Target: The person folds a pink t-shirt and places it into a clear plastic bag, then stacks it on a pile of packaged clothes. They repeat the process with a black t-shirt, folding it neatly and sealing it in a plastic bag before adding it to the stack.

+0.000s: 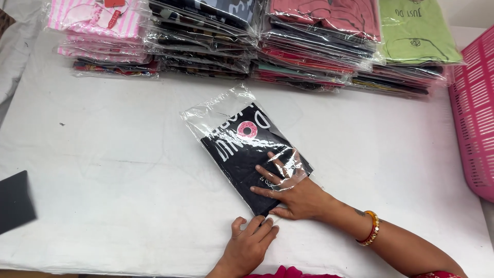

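Black folded T-shirt with a pink doughnut print sits inside a clear plastic sleeve, lying diagonally near the middle of the white table. Shirt is already fully in the bag, with slack empty film past its far end toward the stacks. Right hand is pushed into the bag mouth at the near end, fingers spread flat on the fabric, film draped over the knuckles; it pins rather than grips. Left hand rests at the near corner of the bag, fingers loosely curled with the tips on the bag edge, not clearly pinching anything. Bag mouth looks open; no flap folded or sealed that I can see. My read: insertion done, what's left is squaring the shirt inside, pulling the hand out and closing the opening. Rest of the scene: several piles of bagged shirts along the far edge, pink-striped pile on the left, green one on top at the right. Pink slotted plastic basket at the right edge. Dark flat object at the left edge, can't tell what it is. Gold and red bangle on the right wrist.
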